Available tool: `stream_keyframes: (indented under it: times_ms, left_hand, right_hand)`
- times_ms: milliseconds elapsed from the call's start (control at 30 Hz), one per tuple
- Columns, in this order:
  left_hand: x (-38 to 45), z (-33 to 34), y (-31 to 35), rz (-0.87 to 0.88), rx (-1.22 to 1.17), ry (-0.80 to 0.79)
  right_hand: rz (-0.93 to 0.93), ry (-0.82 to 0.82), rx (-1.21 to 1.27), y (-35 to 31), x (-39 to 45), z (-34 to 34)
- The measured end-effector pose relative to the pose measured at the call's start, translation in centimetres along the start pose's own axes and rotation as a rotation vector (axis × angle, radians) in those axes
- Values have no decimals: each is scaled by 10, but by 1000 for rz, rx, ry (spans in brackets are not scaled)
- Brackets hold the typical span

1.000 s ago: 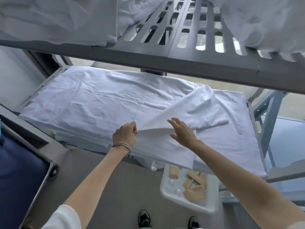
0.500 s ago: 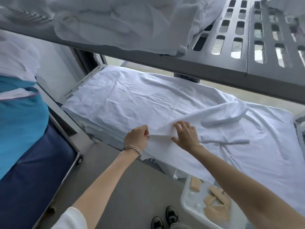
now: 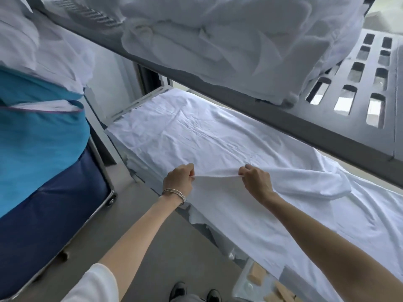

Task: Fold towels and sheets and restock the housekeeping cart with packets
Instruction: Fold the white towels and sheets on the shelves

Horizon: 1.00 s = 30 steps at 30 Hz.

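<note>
**Both hands pinch one towel edge taut over the middle shelf**

At 6 o'clock, shoes stand on grey floor; at 5 o'clock a white tray of tan packets is cut off by the frame. Centre frame, the left hand and right hand each clench a pinch on the white towel, its edge stretched between the fingertips while the rest trails toward 3 o'clock over the sheet on the cart shelf. At 9 o'clock hangs a blue laundry bag. At 12 o'clock, heaped linens top the upper shelf, which hides the sheet's far edge.
</note>
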State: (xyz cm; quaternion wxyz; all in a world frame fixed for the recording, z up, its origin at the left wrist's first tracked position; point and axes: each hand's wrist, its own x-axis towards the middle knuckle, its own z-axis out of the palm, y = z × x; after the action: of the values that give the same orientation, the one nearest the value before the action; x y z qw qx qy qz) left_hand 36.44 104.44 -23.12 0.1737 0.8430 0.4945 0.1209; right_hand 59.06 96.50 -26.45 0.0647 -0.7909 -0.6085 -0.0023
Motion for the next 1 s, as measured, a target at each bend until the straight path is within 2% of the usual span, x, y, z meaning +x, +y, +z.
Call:
stream_keyframes:
  times_ms: [267,767,867,1000]
  left_hand:
    - [35,-19,-60,-44,-2,3]
    - [110,-59,-180,-15,42,-44]
    - [118,-58,-191,43,216,-63]
    - [132,-54,-194,140,354,100]
  right_hand:
    - [-28,93,92,-48,58,-1]
    - [47,181,9,-166,170,-3]
    - [-18,189,-36,-175,191,1]
    - [-233,183,-248,-183,222,-2]
